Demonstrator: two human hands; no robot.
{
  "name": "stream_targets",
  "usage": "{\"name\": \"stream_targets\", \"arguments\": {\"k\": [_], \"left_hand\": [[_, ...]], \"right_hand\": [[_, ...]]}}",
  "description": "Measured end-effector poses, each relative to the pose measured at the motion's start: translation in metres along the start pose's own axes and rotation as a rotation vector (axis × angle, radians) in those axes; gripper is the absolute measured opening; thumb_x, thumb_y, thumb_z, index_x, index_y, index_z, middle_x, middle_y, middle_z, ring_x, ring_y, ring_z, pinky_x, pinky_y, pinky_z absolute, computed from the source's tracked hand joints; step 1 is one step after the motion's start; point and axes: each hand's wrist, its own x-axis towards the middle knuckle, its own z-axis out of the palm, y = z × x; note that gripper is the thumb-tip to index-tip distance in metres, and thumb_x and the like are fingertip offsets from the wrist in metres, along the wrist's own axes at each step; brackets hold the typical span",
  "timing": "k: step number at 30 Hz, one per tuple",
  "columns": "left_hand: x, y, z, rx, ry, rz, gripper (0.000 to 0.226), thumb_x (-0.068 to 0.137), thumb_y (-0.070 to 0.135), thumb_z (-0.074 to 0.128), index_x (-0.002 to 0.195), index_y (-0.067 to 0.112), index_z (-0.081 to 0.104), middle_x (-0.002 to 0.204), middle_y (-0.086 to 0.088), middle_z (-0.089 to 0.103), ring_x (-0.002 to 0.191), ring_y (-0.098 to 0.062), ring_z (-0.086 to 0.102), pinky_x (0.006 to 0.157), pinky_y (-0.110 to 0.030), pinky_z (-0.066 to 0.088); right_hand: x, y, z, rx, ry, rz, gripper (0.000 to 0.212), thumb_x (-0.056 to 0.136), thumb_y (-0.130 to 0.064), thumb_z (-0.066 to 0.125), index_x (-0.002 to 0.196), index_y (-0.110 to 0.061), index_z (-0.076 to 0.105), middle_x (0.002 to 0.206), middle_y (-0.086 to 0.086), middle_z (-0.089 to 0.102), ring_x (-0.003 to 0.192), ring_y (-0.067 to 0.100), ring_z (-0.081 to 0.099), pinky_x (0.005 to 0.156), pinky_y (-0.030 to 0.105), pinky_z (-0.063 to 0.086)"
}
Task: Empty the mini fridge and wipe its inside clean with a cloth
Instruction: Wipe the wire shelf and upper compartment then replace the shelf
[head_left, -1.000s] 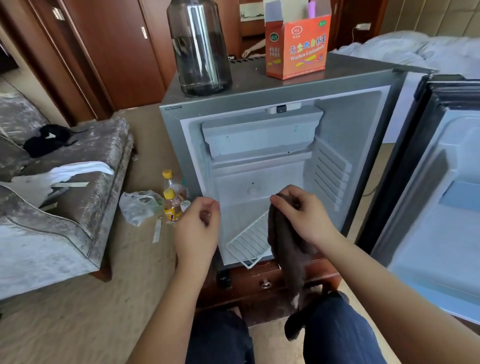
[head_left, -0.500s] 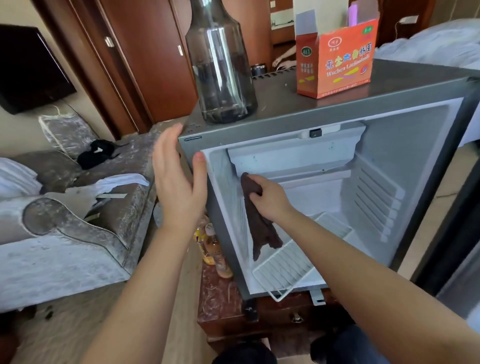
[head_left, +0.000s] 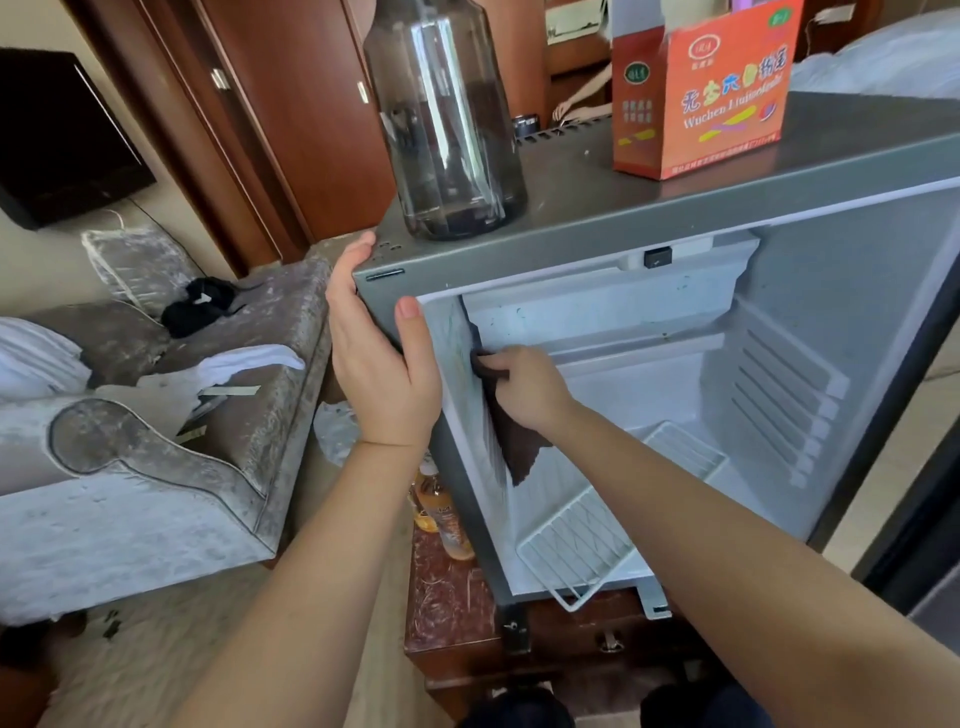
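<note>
Bedroom, fridge (head_left: 675, 218) standing emptied: you're wiping its left wall, right hand (head_left: 524, 387) gripping the cloth (head_left: 517, 447), left hand (head_left: 379, 364) clasping its top corner. Next you're probably sweeping downward past the tilted rack (head_left: 576, 551).

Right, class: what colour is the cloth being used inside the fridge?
Dark brown cloth, seen best in the head view.

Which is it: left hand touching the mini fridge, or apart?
Touching. The head view shows the left hand gripping the mini fridge at its top front corner, thumb pressed on the front edge.
</note>
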Motion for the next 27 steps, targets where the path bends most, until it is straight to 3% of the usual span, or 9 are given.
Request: {"name": "stream_targets", "arguments": {"k": [6,12,15,17,21,24,27], "left_hand": [[0.0,-0.002,0.002,-0.004,0.003,-0.002,0.046,0.096,0.025,0.039,0.132,-0.005,0.04,0.132,-0.017,0.051,0.121,-0.029,0.052,0.096,-0.052,0.043],[0.001,-0.001,0.0,0.043,0.006,0.012,0.048,0.096,0.026,0.038,0.131,-0.006,0.042,0.13,-0.018,0.052,0.121,-0.031,0.051,0.097,-0.055,0.041],[0.001,-0.001,-0.001,0.07,0.001,0.015,0.048,0.096,0.027,0.037,0.131,-0.005,0.043,0.131,-0.016,0.052,0.12,-0.03,0.051,0.097,-0.053,0.04],[0.0,-0.001,-0.001,0.081,0.001,0.015,0.048,0.096,0.028,0.037,0.131,-0.004,0.043,0.131,-0.015,0.052,0.121,-0.029,0.05,0.097,-0.053,0.04],[0.001,-0.002,0.0,0.081,0.005,0.006,0.048,0.096,0.028,0.036,0.132,-0.003,0.042,0.132,-0.014,0.052,0.122,-0.028,0.05,0.098,-0.053,0.04],[0.001,-0.002,0.0,0.081,0.003,0.01,0.048,0.096,0.027,0.036,0.132,-0.003,0.041,0.133,-0.014,0.051,0.122,-0.028,0.05,0.098,-0.052,0.041],[0.001,-0.003,0.001,0.072,0.009,0.009,0.047,0.096,0.027,0.037,0.132,-0.003,0.041,0.132,-0.014,0.051,0.122,-0.028,0.051,0.097,-0.052,0.042]], "right_hand": [[-0.061,-0.006,-0.011,-0.021,-0.063,-0.157,0.047,0.08,0.011,0.046,0.115,-0.011,0.069,0.099,0.013,0.067,0.096,0.031,0.06,0.085,0.03,0.045],[-0.097,-0.006,-0.017,0.089,-0.175,-0.22,0.045,0.077,0.012,0.049,0.109,-0.009,0.073,0.094,0.009,0.069,0.091,0.024,0.064,0.084,0.026,0.048],[-0.097,0.0,-0.02,0.202,-0.155,-0.15,0.043,0.077,0.014,0.051,0.106,-0.008,0.074,0.099,0.006,0.071,0.093,0.019,0.066,0.086,0.019,0.048],[-0.083,0.0,-0.023,0.26,-0.053,-0.043,0.04,0.079,0.011,0.053,0.107,-0.008,0.073,0.105,0.006,0.071,0.1,0.019,0.065,0.09,0.017,0.046],[-0.029,-0.009,-0.023,0.21,0.04,0.08,0.049,0.087,0.004,0.051,0.134,-0.01,0.054,0.133,0.009,0.057,0.123,0.023,0.051,0.094,0.009,0.029],[-0.003,-0.018,-0.009,0.189,-0.073,0.152,0.069,0.089,0.004,0.043,0.151,-0.017,0.023,0.15,0.008,0.035,0.135,0.027,0.036,0.102,0.017,0.024],[0.002,-0.018,0.012,0.336,-0.13,0.236,0.071,0.09,-0.002,0.035,0.149,-0.038,0.02,0.153,0.001,0.033,0.134,0.03,0.037,0.112,0.042,0.029]]}}
